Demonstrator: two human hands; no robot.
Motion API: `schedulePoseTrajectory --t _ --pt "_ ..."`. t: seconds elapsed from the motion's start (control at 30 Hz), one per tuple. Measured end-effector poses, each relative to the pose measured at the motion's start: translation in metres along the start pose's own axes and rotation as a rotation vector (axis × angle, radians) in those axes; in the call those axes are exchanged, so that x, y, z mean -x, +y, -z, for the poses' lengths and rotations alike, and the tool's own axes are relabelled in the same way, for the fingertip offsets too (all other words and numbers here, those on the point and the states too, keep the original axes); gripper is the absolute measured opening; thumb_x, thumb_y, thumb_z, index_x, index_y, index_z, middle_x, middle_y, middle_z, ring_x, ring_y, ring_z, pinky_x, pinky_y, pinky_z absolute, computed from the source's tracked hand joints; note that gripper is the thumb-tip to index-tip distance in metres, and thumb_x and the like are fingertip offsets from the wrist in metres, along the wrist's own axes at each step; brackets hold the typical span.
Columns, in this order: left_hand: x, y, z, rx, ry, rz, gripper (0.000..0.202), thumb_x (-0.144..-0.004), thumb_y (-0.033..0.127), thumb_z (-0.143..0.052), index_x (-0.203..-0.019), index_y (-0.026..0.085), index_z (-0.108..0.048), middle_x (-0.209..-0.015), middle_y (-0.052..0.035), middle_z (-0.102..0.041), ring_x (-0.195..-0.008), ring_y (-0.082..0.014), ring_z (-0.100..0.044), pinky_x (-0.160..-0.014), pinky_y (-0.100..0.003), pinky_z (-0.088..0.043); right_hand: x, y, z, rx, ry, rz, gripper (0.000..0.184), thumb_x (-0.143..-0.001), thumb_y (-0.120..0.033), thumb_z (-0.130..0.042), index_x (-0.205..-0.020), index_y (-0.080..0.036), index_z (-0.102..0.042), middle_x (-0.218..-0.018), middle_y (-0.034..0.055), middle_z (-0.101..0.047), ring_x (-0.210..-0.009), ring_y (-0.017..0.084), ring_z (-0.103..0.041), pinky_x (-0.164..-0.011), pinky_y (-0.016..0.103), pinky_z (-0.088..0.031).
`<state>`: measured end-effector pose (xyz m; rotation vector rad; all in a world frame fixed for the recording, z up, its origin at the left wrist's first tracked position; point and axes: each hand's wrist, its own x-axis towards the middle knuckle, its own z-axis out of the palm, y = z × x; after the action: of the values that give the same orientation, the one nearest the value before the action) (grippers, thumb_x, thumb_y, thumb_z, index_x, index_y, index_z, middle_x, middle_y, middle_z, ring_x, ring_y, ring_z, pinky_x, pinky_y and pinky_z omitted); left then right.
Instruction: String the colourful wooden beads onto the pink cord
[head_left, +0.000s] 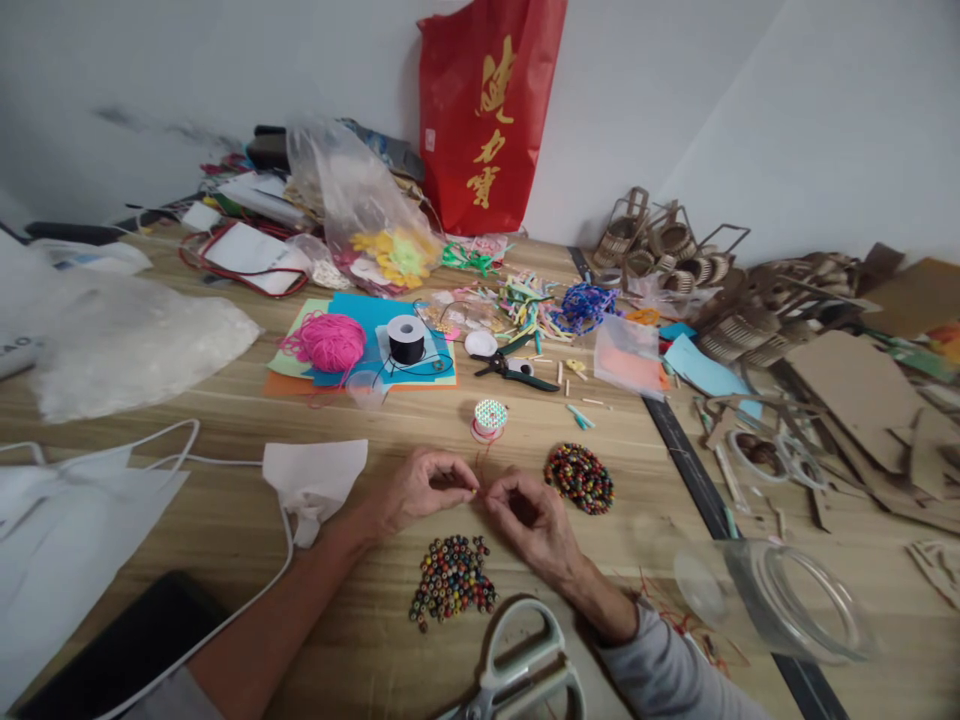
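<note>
Left hand (420, 490), right hand (529, 515) pinching thread (482, 470), beads (452, 578) near

A thin reddish thread (482, 480) is pinched between the fingertips of the left hand (420, 490) and the right hand (529, 515), just above the wooden table (225, 400) (it is so fine that it is hard to see). It seems to run up toward a small round spool with a pink rim (489, 415), which stands on the table just behind the hands. A heap of small round beads in many colours (452, 578) lies on the table between the two wrists, near the hands but not touching them.
</note>
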<state>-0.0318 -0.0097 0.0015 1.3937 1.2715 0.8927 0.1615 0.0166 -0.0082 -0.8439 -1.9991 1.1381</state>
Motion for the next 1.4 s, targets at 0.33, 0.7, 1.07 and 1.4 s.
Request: schedulePoseTrajectory --t 0.33,0.7,1.07,1.4 --pt "-0.001 0.000 0.000 -0.008 -0.005 -0.008 0.010 -0.071 0.022 -0.065 -0.075 0.013 -0.068 -0.074 -0.0038 -0.070 -0.072 -0.0154 -0.064 -0.071 -0.026 -0.050 -0.001 0.001 0.000 0.005 -0.026 -0.030 0.015 -0.085 -0.028 -0.057 -0.077 -0.015 -0.061 -0.065 0.0017 -0.058 -0.057 0.012 -0.050 -0.052 0.023 -0.037" --pt "-0.002 -0.006 0.001 -0.029 -0.037 -0.055 0.011 -0.071 0.020 -0.066 -0.077 0.013 -0.072 -0.076 -0.0045 -0.071 -0.072 -0.0146 -0.064 -0.070 -0.024 -0.050 0.001 0.005 -0.001 0.008 -0.048 -0.038 0.013 -0.084 -0.025 -0.058 -0.078 -0.014 -0.063 -0.066 0.0020 -0.059 -0.058 0.011 -0.051 -0.053 0.022 -0.039" --pt "-0.002 -0.008 0.000 0.006 -0.002 -0.037 0.009 -0.068 0.023 -0.072 -0.071 0.014 -0.070 -0.069 -0.0016 -0.070 -0.068 -0.0139 -0.062 -0.066 -0.023 -0.048 -0.002 0.001 0.000 0.014 -0.054 -0.025 0.012 -0.083 -0.023 -0.060 -0.077 -0.014 -0.065 -0.066 0.0016 -0.060 -0.058 0.011 -0.052 -0.053 0.021 -0.038" --pt "-0.004 -0.004 0.000 0.027 0.005 -0.004 0.014 -0.067 0.026 -0.073 -0.064 0.013 -0.068 -0.062 -0.0015 -0.067 -0.062 -0.0132 -0.059 -0.061 -0.022 -0.044 -0.002 -0.001 0.000 0.003 -0.068 -0.036 0.014 -0.083 -0.025 -0.060 -0.076 -0.014 -0.064 -0.065 0.0016 -0.058 -0.057 0.011 -0.050 -0.052 0.021 -0.037"
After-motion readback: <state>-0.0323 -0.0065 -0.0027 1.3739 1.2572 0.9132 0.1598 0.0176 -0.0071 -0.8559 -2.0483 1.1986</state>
